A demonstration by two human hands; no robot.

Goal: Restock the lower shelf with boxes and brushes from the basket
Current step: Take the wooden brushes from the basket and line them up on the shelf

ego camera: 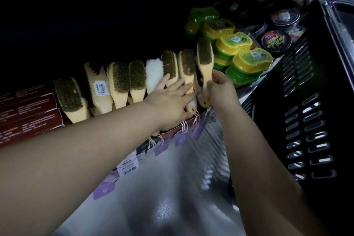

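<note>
Several wooden brushes (118, 80) with dark bristles stand in a row on the lower shelf, one white fluffy brush (154, 74) among them. My right hand (220, 90) grips the handle of another wooden brush (205, 57) and holds it upright at the right end of the row. My left hand (170, 99) lies flat with straight fingers against the brushes next to it. Dark red boxes (28, 113) are stacked at the left of the shelf. The black basket (306, 101) stands at the right.
Yellow-green plastic containers (249, 63) are stacked right of the brushes, with round black tins (275, 41) behind them. Purple tags (180, 140) hang on strings from the brush handles over the shelf edge. A price label (128, 163) sits on the edge. Shiny floor lies below.
</note>
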